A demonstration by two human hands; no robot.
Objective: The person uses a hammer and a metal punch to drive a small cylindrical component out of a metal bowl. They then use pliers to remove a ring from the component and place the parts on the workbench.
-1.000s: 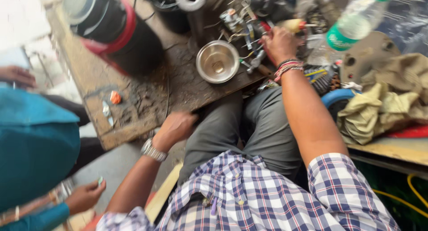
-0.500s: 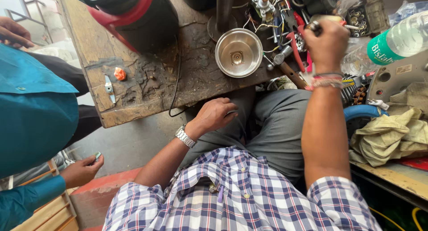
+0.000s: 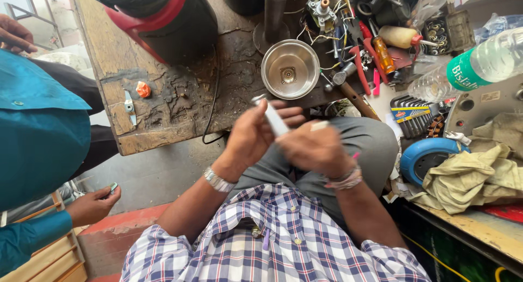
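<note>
Tube (image 3: 274,117), white | long axis tilted up-left | left hand (image 3: 251,136) fingers pinching it | right hand (image 3: 316,149) blurred, indeterminate

1. White tube (image 3: 274,117): slim, pale, stick-shaped item; tilted, with its upper end leaning toward the far left. It is gripped at its lower part by the left hand (image 3: 249,136), above the lap, just near of the workbench edge.
2. Small white piece (image 3: 320,126): short and pale, motion-blurred; pinched at the fingertips of the right hand (image 3: 316,149), just right of the tube. Its exact kind cannot be told.
</note>
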